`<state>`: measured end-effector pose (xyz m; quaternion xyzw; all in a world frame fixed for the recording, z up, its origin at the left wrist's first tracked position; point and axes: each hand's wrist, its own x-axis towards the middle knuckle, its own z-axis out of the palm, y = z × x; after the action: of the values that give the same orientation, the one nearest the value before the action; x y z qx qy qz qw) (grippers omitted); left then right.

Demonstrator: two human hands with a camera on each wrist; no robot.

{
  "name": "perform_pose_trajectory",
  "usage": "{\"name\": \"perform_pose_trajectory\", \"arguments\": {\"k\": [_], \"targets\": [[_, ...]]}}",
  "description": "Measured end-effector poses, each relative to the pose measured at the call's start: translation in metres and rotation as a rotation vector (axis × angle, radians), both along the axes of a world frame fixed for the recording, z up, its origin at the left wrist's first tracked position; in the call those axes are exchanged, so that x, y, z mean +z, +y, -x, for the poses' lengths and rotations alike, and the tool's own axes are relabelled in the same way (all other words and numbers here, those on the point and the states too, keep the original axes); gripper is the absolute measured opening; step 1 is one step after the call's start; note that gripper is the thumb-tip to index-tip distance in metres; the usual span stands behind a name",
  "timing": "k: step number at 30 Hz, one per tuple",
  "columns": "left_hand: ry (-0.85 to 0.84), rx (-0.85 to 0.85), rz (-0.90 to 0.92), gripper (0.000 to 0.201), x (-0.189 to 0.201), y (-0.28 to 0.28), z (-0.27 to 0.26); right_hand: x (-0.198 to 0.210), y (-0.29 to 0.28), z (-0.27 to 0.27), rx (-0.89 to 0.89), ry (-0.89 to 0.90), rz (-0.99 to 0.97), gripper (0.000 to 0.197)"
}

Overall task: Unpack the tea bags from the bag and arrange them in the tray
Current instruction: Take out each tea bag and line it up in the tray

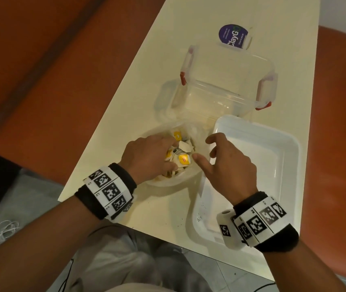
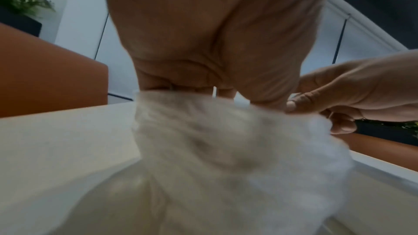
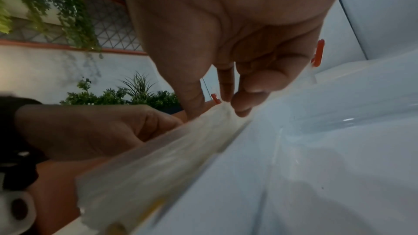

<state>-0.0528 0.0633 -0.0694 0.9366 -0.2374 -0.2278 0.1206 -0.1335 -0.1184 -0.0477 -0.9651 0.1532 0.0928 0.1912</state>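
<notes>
A clear plastic bag (image 1: pixel 197 131) full of tea bags (image 1: pixel 183 159) with yellow tags sits open on the cream table, just left of the white tray (image 1: pixel 290 144). My left hand (image 1: pixel 171 153) is plunged into the bag's mouth, fingers and thumb curled round a bunch of tea bags. In the left wrist view the bag (image 2: pixel 226 140) hides those fingers. My right hand (image 1: pixel 202 149) pinches the bag's right rim beside the tray. The right wrist view shows its thumb and fingers meeting on the bag's edge (image 3: pixel 181 149). No tea bags show in the tray.
Behind the bag stands a clear plastic box (image 1: pixel 220 87) with red clips. Further back lies a lid with a purple label (image 1: pixel 233 37). Orange seats flank the narrow table (image 1: pixel 125 123). Dark crumbs dot the table's front edge near the tray's corner.
</notes>
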Motion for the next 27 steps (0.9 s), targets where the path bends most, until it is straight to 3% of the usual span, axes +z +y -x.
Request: {"name": "perform_pose_trajectory", "arguments": {"k": [5, 8, 12, 17, 27], "targets": [[0.059, 0.151, 0.125, 0.028, -0.003, 0.006, -0.008, -0.009, 0.004, -0.002, 0.023, -0.007, -0.094, 0.029], [0.144, 0.245, 0.264, 0.026, 0.000, 0.016, -0.015, -0.012, 0.004, 0.001, 0.035, -0.050, -0.143, 0.024], [0.379, 0.344, 0.540, 0.033, 0.009, 0.025, -0.021, -0.015, 0.002, 0.001, 0.028, -0.052, -0.183, 0.020], [0.503, 0.401, 0.819, 0.043, 0.030, 0.030, -0.025, -0.015, 0.000, 0.000, -0.011, -0.017, -0.195, 0.020], [0.901, 0.675, 1.167, 0.039, 0.033, 0.019, -0.025, -0.010, 0.005, 0.002, -0.027, -0.012, -0.205, 0.024]]}}
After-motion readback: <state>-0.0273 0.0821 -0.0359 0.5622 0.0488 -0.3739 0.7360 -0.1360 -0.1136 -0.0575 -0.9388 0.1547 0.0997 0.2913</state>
